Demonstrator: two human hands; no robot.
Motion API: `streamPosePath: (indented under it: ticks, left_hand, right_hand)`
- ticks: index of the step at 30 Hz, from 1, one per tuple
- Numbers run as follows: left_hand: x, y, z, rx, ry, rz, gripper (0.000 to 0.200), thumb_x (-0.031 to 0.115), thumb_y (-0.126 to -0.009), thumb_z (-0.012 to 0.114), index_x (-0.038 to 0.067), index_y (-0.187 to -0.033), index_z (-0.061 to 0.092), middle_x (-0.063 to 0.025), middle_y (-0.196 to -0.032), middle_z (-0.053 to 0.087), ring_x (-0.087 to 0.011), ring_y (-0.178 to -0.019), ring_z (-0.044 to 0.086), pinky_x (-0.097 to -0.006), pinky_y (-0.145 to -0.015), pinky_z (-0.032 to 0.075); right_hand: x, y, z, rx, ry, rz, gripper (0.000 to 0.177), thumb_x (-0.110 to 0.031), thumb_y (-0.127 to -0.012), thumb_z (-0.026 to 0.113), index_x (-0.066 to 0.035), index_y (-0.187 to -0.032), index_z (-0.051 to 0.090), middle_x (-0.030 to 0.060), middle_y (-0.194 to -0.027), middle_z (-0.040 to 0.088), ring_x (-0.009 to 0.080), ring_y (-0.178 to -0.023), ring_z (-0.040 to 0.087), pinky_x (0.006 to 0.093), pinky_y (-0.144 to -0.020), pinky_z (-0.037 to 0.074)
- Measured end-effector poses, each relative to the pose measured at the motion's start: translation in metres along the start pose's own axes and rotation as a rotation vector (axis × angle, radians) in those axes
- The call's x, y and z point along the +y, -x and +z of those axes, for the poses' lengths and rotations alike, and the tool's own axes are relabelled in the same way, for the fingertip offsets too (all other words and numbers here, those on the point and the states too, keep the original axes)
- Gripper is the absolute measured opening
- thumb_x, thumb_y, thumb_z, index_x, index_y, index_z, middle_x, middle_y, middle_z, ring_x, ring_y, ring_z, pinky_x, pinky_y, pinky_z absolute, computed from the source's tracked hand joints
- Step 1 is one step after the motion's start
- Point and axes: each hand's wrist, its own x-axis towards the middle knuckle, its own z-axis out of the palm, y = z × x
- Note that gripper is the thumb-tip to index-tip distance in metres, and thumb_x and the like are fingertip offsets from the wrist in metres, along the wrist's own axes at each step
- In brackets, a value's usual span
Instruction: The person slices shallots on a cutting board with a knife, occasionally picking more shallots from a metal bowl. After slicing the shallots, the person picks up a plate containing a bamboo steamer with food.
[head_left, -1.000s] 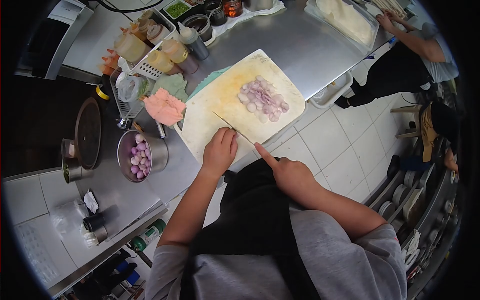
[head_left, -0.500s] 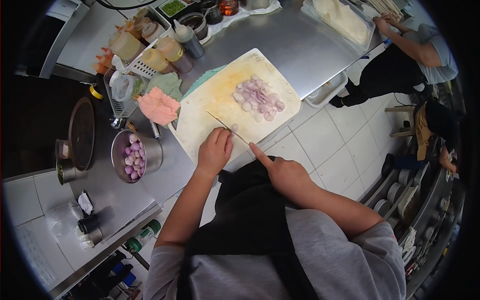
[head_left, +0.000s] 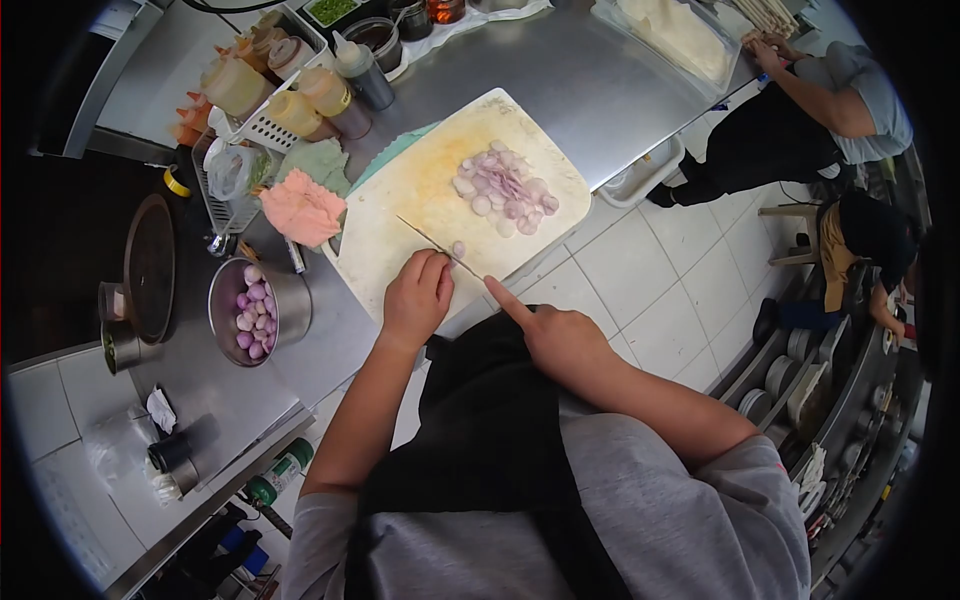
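My right hand (head_left: 562, 340) grips a knife (head_left: 430, 239), its index finger stretched along the back of the blade. The handle is hidden inside the fist. On the cutting board (head_left: 430, 165), my left hand (head_left: 416, 294) curls its fingers close against the blade, over a shallot that they almost wholly cover. One pale shallot slice (head_left: 458, 248) lies just across the blade from those fingers. Farther up the board spreads a pile of sliced shallots (head_left: 505, 188). Whole peeled shallots (head_left: 256, 318) fill part of a metal pot (head_left: 294, 305) to the left.
Pink cloth (head_left: 302, 208) and green cloth (head_left: 318, 160) lie beside the board's left edge. Behind them stand sauce bottles in a white basket (head_left: 255, 127). A lidded tray of pale sheets (head_left: 665, 40) is at the far end. Another person (head_left: 800, 110) works at the upper right.
The whole view has shifted slightly, so the board and pot sit a little farther left. Both hands and the knife keep nearly the same pose, and the slice stays beside the blade.
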Motion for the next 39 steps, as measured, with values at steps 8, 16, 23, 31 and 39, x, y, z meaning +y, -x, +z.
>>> streamPosePath:
  ticks: [8,16,23,31,39]
  left_hand:
    - [-0.002,0.002,0.001,0.044,-0.01,0.029,0.02,0.002,-0.082,0.07,0.007,-0.1,0.064,-0.0082,-0.098,0.066,-0.0285,-0.083,0.068,-0.037,-0.069,0.056]
    - [0.0,0.001,0.001,0.043,-0.017,0.026,0.018,0.003,-0.082,0.071,0.008,-0.098,0.065,-0.0069,-0.098,0.066,-0.0278,-0.082,0.068,-0.0367,-0.068,0.057]
    - [-0.001,0.001,0.0,0.041,-0.016,0.018,0.018,0.003,-0.081,0.072,0.008,-0.098,0.065,-0.0069,-0.097,0.066,-0.0277,-0.081,0.068,-0.0363,-0.067,0.056]
    - [-0.001,0.002,0.001,0.045,-0.008,0.02,0.018,0.002,-0.082,0.072,0.008,-0.097,0.065,-0.0065,-0.097,0.066,-0.0271,-0.081,0.068,-0.0364,-0.067,0.056]
    - [0.001,-0.006,-0.001,0.086,0.035,0.06,0.019,0.003,-0.082,0.073,0.007,-0.098,0.064,-0.0081,-0.096,0.066,-0.0288,-0.085,0.066,-0.0379,-0.075,0.055]
  right_hand:
    - [-0.001,-0.013,0.012,-0.02,0.034,0.046,0.09,-0.005,-0.087,0.057,-0.03,-0.164,0.016,0.0153,-0.074,0.065,0.0295,-0.058,0.068,0.0421,-0.051,0.057]
    - [0.004,-0.003,0.015,0.021,0.027,0.007,0.092,-0.005,-0.085,0.058,-0.029,-0.164,0.016,0.0137,-0.074,0.065,0.029,-0.057,0.067,0.0416,-0.05,0.056]
    - [-0.002,0.001,0.003,-0.041,0.036,0.022,0.092,-0.004,-0.086,0.058,-0.028,-0.164,0.014,0.0128,-0.073,0.065,0.0284,-0.057,0.067,0.0412,-0.05,0.056]
    - [-0.004,-0.004,0.003,-0.071,0.017,0.036,0.092,-0.004,-0.087,0.057,-0.03,-0.164,0.014,0.0151,-0.076,0.066,0.0298,-0.06,0.069,0.0432,-0.053,0.058]
    - [0.003,-0.025,0.006,-0.079,-0.043,0.046,0.09,-0.004,-0.087,0.055,-0.031,-0.163,0.016,0.0167,-0.076,0.067,0.0321,-0.062,0.069,0.045,-0.055,0.058]
